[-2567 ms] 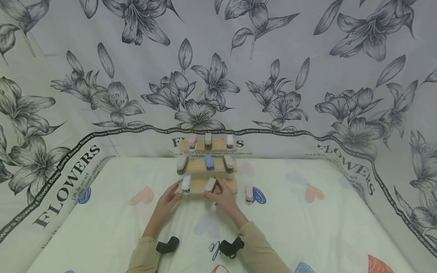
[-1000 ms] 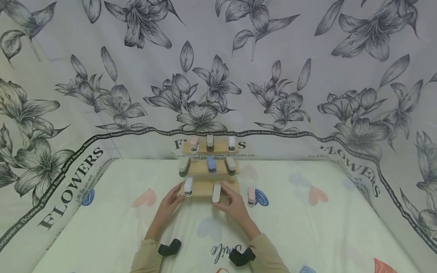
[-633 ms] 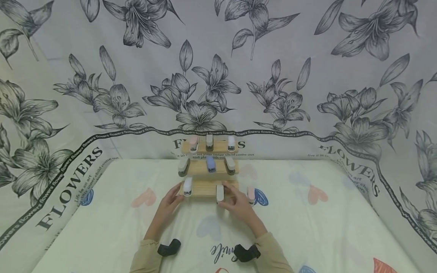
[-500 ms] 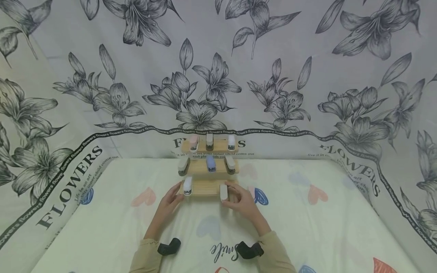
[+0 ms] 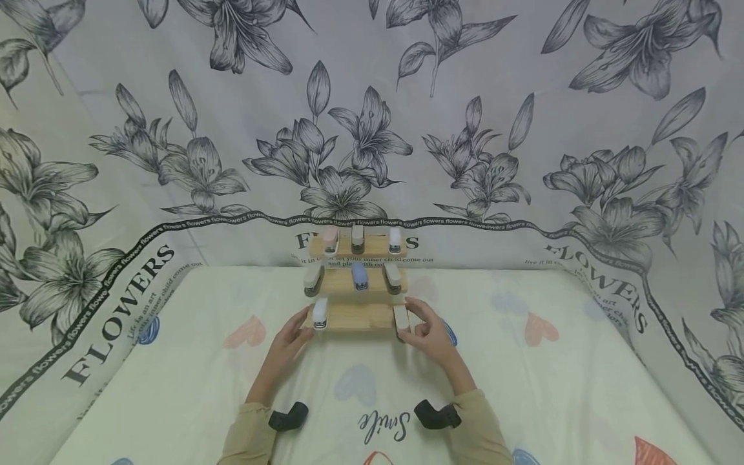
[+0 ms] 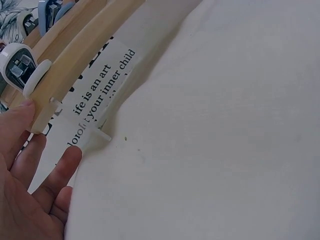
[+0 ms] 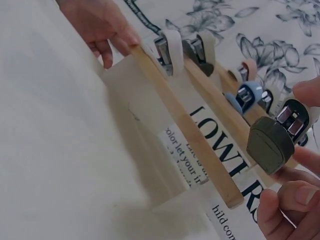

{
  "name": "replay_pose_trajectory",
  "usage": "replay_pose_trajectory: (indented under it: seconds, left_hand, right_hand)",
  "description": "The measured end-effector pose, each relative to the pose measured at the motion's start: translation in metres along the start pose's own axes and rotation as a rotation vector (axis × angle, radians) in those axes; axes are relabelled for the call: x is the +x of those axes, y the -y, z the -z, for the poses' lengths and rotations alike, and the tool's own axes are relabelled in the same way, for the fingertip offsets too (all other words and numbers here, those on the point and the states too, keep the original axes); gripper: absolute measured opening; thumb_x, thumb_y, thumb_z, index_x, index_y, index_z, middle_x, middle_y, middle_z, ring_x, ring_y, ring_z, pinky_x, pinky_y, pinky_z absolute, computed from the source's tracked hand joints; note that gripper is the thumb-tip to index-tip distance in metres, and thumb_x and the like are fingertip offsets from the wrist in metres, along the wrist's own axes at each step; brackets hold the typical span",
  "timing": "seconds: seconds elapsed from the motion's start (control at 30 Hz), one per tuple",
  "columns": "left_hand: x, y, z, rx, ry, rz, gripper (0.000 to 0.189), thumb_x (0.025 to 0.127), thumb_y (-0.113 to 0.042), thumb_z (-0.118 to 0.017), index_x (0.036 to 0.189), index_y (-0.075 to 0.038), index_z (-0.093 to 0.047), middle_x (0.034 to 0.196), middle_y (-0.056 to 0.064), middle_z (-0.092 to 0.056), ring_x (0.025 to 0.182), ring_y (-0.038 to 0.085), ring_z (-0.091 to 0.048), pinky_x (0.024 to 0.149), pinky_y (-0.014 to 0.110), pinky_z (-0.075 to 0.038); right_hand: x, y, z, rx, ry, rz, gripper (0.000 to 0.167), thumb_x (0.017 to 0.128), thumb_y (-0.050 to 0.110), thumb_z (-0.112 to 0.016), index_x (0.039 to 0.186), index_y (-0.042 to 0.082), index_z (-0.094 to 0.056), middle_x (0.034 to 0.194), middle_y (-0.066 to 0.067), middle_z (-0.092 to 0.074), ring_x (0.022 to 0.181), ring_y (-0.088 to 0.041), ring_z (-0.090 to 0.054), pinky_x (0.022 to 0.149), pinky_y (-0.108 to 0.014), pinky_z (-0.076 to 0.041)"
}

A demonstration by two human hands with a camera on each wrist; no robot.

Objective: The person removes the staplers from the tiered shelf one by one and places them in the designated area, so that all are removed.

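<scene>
My right hand (image 5: 434, 332) grips a small stapler (image 7: 272, 142) with a pale grey top and dark olive base, at the right end of the lowest shelf. In the right wrist view it is tilted, beyond the end of the shelf's front edge. My left hand (image 5: 287, 339) pinches the left end of the lowest board of a three-tier wooden display shelf (image 5: 360, 316), thumb on top and a finger below. Close to that thumb stands a white stapler (image 6: 19, 67) on the same board.
The middle tier carries a blue stapler (image 5: 360, 276) between two grey ones. On the top tier are a pink stapler (image 5: 330, 239), a grey one (image 5: 357, 239) and a white one (image 5: 395, 239). A flower-printed curtain (image 5: 482, 155) hangs behind the heart-patterned sheet (image 5: 540, 381).
The right hand has carried the grey stapler rightward along the lowest shelf to its right end. The pink stapler on the sheet is now hidden by that hand. The left hand keeps its hold.
</scene>
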State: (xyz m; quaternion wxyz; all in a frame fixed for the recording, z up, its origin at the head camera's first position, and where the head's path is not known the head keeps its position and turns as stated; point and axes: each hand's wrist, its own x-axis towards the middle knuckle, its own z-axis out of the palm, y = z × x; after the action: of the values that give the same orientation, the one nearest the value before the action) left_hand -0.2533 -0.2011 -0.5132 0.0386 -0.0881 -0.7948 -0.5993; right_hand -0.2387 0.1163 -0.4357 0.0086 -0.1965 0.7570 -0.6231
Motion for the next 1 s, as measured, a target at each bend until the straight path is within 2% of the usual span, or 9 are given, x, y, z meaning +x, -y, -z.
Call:
replay_pose_trajectory:
  seconds: [0.03,0.13,0.23,0.27,0.37,0.43,0.63,0.83,1.0]
  left_hand:
    - [0.000,0.000,0.000,0.000,0.001,-0.006,0.054,0.090,-0.025,-0.055,0.136,-0.005,-0.034,0.140,0.015,-0.029,0.099,0.025,-0.055,0.092,0.041,-0.038]
    - [0.000,0.000,0.001,-0.011,0.007,-0.029,0.053,0.091,-0.021,-0.055,0.136,-0.003,-0.034,0.140,0.017,-0.029,0.098,0.025,-0.056,0.090,0.038,-0.040]
    - [0.000,0.001,0.001,-0.010,0.012,-0.044,0.052,0.091,-0.019,-0.054,0.135,-0.002,-0.034,0.139,0.017,-0.030,0.097,0.024,-0.056,0.088,0.033,-0.041]
    - [0.000,0.001,0.000,-0.014,0.011,-0.047,0.052,0.091,-0.019,-0.055,0.135,-0.002,-0.034,0.139,0.018,-0.030,0.096,0.024,-0.056,0.088,0.033,-0.041]
    - [0.000,0.001,0.000,-0.001,0.008,-0.043,0.052,0.091,-0.020,-0.055,0.135,-0.002,-0.034,0.139,0.017,-0.030,0.096,0.024,-0.056,0.088,0.035,-0.042]
    - [0.000,0.001,0.000,0.003,0.002,-0.034,0.053,0.090,-0.021,-0.055,0.136,-0.003,-0.034,0.140,0.016,-0.030,0.097,0.025,-0.056,0.088,0.039,-0.041]
    - [0.001,0.000,0.001,0.006,0.003,-0.007,0.055,0.090,-0.026,-0.055,0.137,-0.007,-0.034,0.141,0.013,-0.029,0.099,0.025,-0.055,0.090,0.042,-0.039]
    - [-0.002,-0.013,0.001,-0.005,0.020,-0.025,0.051,0.092,-0.018,-0.053,0.136,-0.002,-0.033,0.140,0.017,-0.028,0.099,0.030,-0.054,0.090,0.044,-0.038]
    - [0.000,-0.001,0.000,-0.015,0.010,-0.018,0.052,0.091,-0.022,-0.054,0.136,-0.005,-0.034,0.140,0.014,-0.029,0.099,0.027,-0.055,0.091,0.042,-0.038]
  right_hand:
    - [0.000,0.000,0.001,-0.014,0.005,-0.007,0.062,0.079,-0.001,-0.065,0.132,-0.004,-0.035,0.129,-0.029,-0.038,0.041,-0.002,-0.033,0.041,-0.015,-0.030]
    - [-0.001,-0.001,0.006,-0.049,0.021,-0.030,0.062,0.079,0.001,-0.065,0.134,-0.003,-0.036,0.096,-0.034,-0.055,0.039,-0.003,-0.035,0.040,-0.016,-0.031]
    - [-0.003,-0.001,0.010,-0.054,0.028,-0.034,0.057,0.078,0.001,-0.065,0.130,-0.004,-0.041,0.084,-0.033,-0.053,0.038,-0.005,-0.036,0.039,-0.017,-0.032]
    - [-0.003,-0.001,0.011,-0.043,0.029,-0.036,0.056,0.078,0.000,-0.065,0.129,-0.004,-0.042,0.086,-0.033,-0.053,0.038,-0.005,-0.036,0.039,-0.018,-0.032]
    - [-0.004,-0.001,0.015,-0.014,0.028,-0.038,0.056,0.077,-0.002,-0.066,0.128,-0.005,-0.042,0.123,-0.030,-0.043,0.040,-0.006,-0.038,0.039,-0.018,-0.034]
    - [-0.003,-0.002,0.018,0.003,0.031,-0.044,0.056,0.077,-0.003,-0.066,0.127,-0.004,-0.042,0.131,-0.028,-0.037,0.041,-0.006,-0.039,0.040,-0.018,-0.035]
    - [-0.003,-0.003,0.026,0.032,0.052,-0.082,0.059,0.076,-0.003,-0.067,0.128,-0.004,-0.040,0.135,-0.026,-0.032,0.042,-0.007,-0.041,0.040,-0.019,-0.037]
    - [-0.004,-0.006,0.037,0.053,0.038,-0.138,0.059,0.077,-0.002,-0.066,0.130,-0.002,-0.040,0.137,-0.022,-0.032,0.041,-0.011,-0.039,0.041,-0.021,-0.036]
    - [-0.008,-0.007,0.043,0.083,0.011,-0.165,0.058,0.079,-0.001,-0.065,0.131,-0.002,-0.038,0.137,-0.021,-0.032,0.041,-0.010,-0.036,0.042,-0.021,-0.035]
